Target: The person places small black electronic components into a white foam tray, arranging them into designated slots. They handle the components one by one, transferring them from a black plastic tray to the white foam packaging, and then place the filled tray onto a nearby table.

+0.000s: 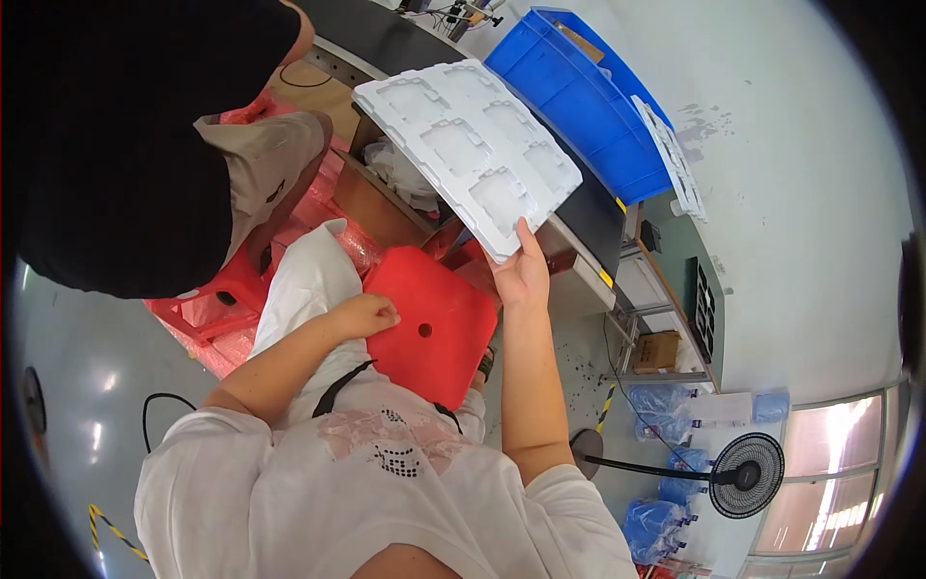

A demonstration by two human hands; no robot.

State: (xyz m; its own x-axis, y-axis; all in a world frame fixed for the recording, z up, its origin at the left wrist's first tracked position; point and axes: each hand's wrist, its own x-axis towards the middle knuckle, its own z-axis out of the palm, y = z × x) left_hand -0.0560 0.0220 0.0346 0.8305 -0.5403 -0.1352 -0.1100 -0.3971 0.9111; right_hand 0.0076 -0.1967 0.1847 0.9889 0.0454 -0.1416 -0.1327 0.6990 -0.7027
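Note:
A white moulded plastic tray (451, 145) with several shallow recesses is held up in front of me, tilted, above the dark table edge. My right hand (522, 275) grips its near corner, thumb on the upper face and the other fingers underneath, mostly hidden. Over my lap rests my left hand (365, 316), its fingers loosely curled and nothing visible in them. Just right of that hand is a red stool (429, 328) with a round hole in its seat.
A large blue bin (579, 106) stands beyond the tray, with another white tray (667, 159) against its right side. At left, a person in dark clothing (125, 145) is close by. A floor fan (746, 475) and wrapped water bottles (661, 415) are at right.

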